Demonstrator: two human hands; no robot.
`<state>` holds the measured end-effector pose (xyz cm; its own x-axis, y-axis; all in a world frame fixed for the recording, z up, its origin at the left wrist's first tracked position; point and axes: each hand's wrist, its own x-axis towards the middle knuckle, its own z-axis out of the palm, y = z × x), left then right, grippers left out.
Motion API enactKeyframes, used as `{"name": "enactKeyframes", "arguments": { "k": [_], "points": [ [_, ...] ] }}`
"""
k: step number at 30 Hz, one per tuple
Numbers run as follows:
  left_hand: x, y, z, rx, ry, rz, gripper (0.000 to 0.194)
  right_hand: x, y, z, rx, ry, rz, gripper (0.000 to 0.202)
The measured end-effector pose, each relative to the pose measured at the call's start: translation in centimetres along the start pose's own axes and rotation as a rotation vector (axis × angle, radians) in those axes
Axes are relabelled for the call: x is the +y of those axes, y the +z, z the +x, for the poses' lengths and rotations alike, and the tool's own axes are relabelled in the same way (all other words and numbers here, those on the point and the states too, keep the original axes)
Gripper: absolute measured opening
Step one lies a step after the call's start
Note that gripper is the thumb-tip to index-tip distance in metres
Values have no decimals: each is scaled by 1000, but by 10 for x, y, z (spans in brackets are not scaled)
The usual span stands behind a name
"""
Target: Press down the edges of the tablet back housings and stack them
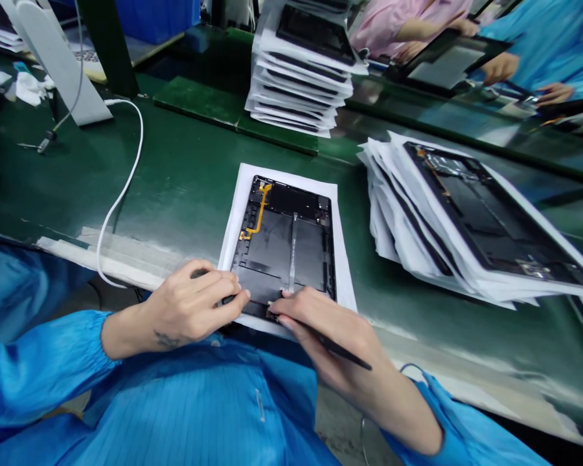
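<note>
A black tablet housing (272,249) lies open side up on a white sheet (346,285) at the table's front edge. An orange flex cable (261,217) runs down its upper left part, and a grey ribbon cable (293,249) runs down its middle. My left hand (189,301) is closed at the housing's lower left corner, around a dark tool (201,273) mostly hidden by the fingers. My right hand (328,327) pinches slim black tweezers (342,353) at the lower edge of the housing, by the ribbon's end. Fingers hide the tweezers' tips.
To the right stands a pile of tablet housings (495,213) interleaved with white sheets. Another tall stack (298,90) is at the back. A white cable (138,149) curves from a white stand (61,65) at left. Across the table, co-workers' hands (500,68) handle dark panels.
</note>
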<state>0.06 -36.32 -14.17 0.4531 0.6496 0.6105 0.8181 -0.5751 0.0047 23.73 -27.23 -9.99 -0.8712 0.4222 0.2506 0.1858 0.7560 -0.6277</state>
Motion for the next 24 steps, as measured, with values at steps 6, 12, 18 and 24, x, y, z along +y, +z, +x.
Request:
{"name": "enactKeyframes", "arguments": {
  "k": [6,12,18,24],
  "points": [
    [1,0,0,13,-11,-34,27,1,11,-7,202,50,104,15],
    [0,-5,5,-67,-18,-54,33,-6,25,-5,373,70,91,15],
    [9,-6,7,-160,102,120,29,-5,29,-12,363,21,132,18],
    [11,-4,6,-188,97,100,34,-6,23,-14,517,161,131,15]
  ]
}}
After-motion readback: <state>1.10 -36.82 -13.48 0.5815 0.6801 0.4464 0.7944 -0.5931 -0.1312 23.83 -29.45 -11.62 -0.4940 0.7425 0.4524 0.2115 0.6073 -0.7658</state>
